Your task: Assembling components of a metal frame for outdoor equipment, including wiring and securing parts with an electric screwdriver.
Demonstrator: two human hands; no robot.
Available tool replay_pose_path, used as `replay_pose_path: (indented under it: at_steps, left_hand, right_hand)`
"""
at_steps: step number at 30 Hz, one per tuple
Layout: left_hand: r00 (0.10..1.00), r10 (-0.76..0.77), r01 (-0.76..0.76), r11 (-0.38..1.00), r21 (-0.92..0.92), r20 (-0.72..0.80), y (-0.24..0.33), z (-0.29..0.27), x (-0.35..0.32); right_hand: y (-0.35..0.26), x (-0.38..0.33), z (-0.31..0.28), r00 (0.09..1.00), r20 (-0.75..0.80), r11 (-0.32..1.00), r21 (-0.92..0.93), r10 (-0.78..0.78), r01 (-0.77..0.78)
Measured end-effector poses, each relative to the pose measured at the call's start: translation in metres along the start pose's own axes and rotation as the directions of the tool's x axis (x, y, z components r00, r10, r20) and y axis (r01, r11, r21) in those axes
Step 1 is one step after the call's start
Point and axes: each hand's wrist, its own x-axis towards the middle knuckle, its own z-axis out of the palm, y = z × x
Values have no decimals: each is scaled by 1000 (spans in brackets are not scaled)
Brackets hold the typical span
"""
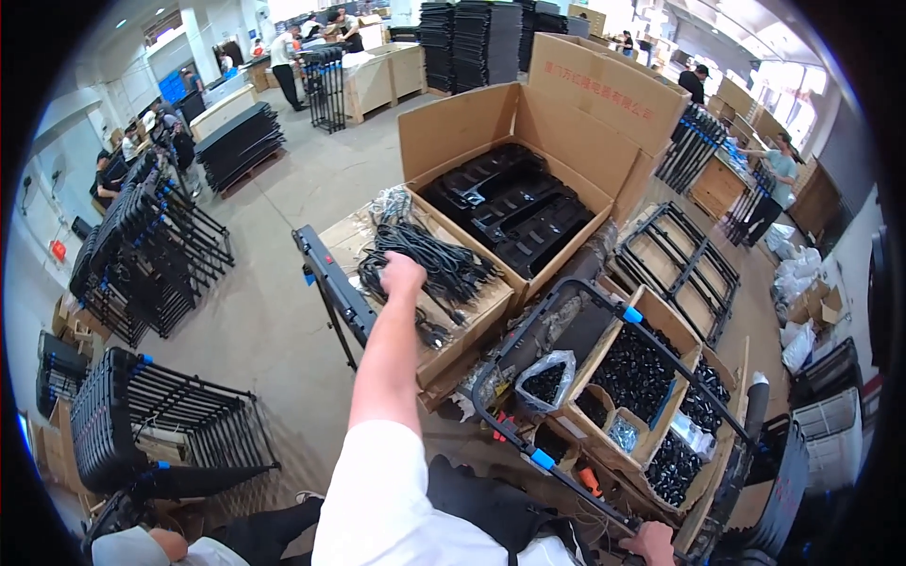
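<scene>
Reaching into the centre of view, the left hand (403, 274) touches a tangled heap of thin black cables (429, 247); whether its fingers are clamped I cannot tell. Lower right, the right hand (651, 543) wraps its fingers round a black, rounded tubular frame (563, 474). No cable appears drawn off yet.

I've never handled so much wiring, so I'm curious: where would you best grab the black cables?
Probably grip the black cables by their looped middle, from above: they lie heaped with their upper side largely uncovered, while the open cardboard box stands close on their right.
</scene>
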Motion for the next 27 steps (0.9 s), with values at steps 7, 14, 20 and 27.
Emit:
replay_pose_path:
  at_steps: [7,14,20,27]
  left_hand:
    - [949,28,307,-315,-898,315,-10,-50,69]
    - [959,273,-57,-72,-996,-75,65,-176,-60]
    - [751,603,-349,15,-937,-270,94,-159,-154]
    - [541,721,-336,658,-674,433,46,-76,-349]
  right_hand:
    - [11,28,35,968,-235,993,64,-85,103]
    - [16,12,38,994,-92,998,-16,-55,54]
    - [-12,24,44,949,-311,974,198,-44,110]
    - [-27,36,56,782,-623,964,196,-21,181]
